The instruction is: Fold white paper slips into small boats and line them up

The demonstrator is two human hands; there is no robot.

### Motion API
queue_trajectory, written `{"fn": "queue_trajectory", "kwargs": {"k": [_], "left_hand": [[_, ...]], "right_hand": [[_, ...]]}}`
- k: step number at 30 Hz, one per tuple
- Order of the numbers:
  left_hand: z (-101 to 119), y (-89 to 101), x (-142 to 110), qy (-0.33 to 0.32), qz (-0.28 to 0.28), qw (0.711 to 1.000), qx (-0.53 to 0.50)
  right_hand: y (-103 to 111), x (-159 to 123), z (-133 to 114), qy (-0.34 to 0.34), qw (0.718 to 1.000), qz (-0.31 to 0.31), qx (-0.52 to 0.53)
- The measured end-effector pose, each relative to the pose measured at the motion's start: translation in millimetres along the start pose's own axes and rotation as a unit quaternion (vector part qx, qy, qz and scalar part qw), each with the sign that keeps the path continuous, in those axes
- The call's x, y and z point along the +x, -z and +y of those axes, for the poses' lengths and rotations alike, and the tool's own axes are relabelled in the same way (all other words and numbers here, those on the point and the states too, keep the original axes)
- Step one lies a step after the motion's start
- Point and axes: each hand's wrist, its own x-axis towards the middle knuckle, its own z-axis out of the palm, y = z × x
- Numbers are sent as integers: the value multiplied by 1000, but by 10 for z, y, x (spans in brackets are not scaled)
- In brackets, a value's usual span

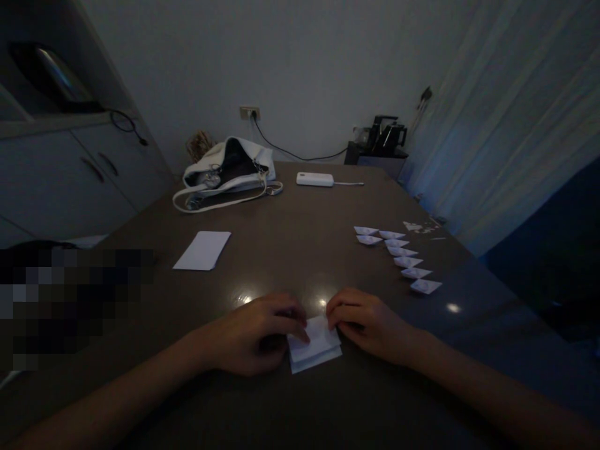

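Note:
A small white sheet of paper, folded over on itself, lies on the table in front of me. The lower layer sticks out past the upper one along its near edge. My left hand is at the sheet's left side, fingers bent, with the index fingertip pressed on its top face. At the upper right corner, my right hand has its fingers curled together on the paper's edge; its thumb is partly hidden. To the right stand several small folded paper boats in a slanting row.
A stack of white paper lies to the left. Behind it sits an open white handbag. A white power bank with a short cable lies at the far side. Paper scraps lie near the table's right edge.

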Motion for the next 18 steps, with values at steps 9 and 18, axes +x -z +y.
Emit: {"fn": "queue_trajectory", "kwargs": {"k": [9, 18], "left_hand": [[-1, -28, -7, 3, -22, 1000, 19], [6, 1, 12, -5, -17, 998, 56]], "right_hand": [[36, -10, -55, 28, 999, -43, -6], [68, -16, -96, 22, 999, -46, -6]]}}
